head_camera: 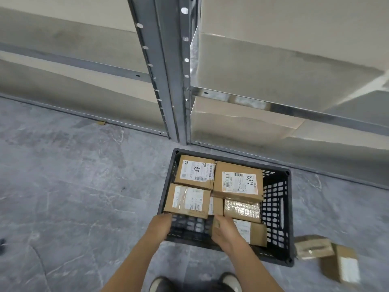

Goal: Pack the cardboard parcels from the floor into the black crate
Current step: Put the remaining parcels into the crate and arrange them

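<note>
Right hand (223, 232) gripped a parcel (253, 230) inside the crate (276, 207). Left hand (160, 226) fingers were hidden, grip unclear. Floor parcels (313, 247) lay rightward, nearer the right hand.

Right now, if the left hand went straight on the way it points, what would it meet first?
The left hand points forward into the black crate. First in line is the near-left parcel, its near edge at the fingertips; contact may already exist, depth unclear. The right hand grips the near-right parcel.

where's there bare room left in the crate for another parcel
Only the near-left corner of the crate is bare, between the left parcel, the near wall and the near parcel the right hand holds. Far row and right side are crowded.
</note>
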